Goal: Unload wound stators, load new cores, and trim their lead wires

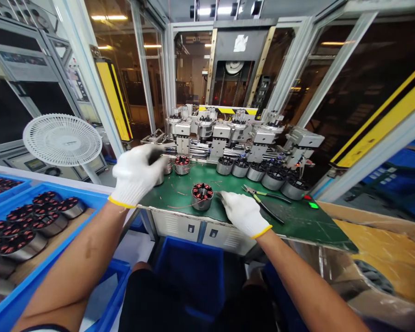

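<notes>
A wound motor stator (202,197) with red copper coils stands upright on the green mat (169,196), loose wire ends sticking out from it. My right hand (242,212), in a white knit glove, is just right of this stator, its fingertips drawn together. Whether a wire is between them is too small to tell. Slightly blurred, my left hand (138,171) is raised over the mat's left end, thumb and fingers curved apart with nothing visible between them. Beside and partly behind it are more wound stators (182,165). Green-handled cutting pliers (264,205) lie right of my right hand.
A row of stators (240,168) lines the mat's back right, before a metal winding fixture (221,133). Blue trays of stators (48,221) sit at left near a white fan (64,140). Yellow guard posts (115,99) flank the station; a cardboard box (383,240) is at right.
</notes>
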Motion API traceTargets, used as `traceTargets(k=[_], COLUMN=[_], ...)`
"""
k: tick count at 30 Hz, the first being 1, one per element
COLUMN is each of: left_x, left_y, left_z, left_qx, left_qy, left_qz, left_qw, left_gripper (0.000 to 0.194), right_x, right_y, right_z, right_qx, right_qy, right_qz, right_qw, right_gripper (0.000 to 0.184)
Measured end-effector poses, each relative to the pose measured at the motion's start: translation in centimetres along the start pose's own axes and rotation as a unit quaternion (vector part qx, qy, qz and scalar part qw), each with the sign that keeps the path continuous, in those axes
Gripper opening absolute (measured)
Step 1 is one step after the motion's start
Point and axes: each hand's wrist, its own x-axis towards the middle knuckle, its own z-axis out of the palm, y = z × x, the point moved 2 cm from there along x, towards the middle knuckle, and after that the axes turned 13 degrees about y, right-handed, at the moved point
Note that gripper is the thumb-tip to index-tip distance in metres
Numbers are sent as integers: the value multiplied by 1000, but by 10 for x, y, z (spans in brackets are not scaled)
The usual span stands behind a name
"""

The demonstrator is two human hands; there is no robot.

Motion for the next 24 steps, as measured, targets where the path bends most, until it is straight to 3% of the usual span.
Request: traceTargets(k=[1,2,4,6,8,10,17,19,21,22,24], left_x=[3,4,4,2,1,-2,-8,-10,-12,-13,-14], left_y=[13,28,56,73,78,74,65,67,68,68,68], left_z=[-5,-4,10,33,55,69,74,76,77,77,75], left_qx=[-19,-39,-61,-55,-49,-60,-79,-81,-74,-69,-67], left_qy=[-15,-67,-179,-239,-269,-281,-282,-266,-251,-245,-242], left_qz=[78,168,332,414,413,379,321,318,311,310,323], left_qw=[997,983,924,877,869,879,901,906,914,916,912], left_gripper=[46,48,62,75,79,77,76,74,73,73,72], right_x=[0,1,1,0,-4,-10,-41,-48,-52,-52,-50], right_y=[0,-1,-4,-7,-7,3,77,74,56,42,9], right_z=[0,0,-1,-5,-12,-18,-22,-34,-55,-67,-85], right_qx=[-2,-6,-15,-19,-19,-19,-97,-114,-118,-104,-40], right_qy=[-3,-4,-2,-4,-11,-12,-51,-45,12,50,108], right_qz=[2,5,11,10,-5,-28,53,70,89,81,-1], right_qw=[1000,1000,1000,1000,1000,999,993,990,989,990,993], right_gripper=[35,36,36,35,34,33,33,34,42,45,45])
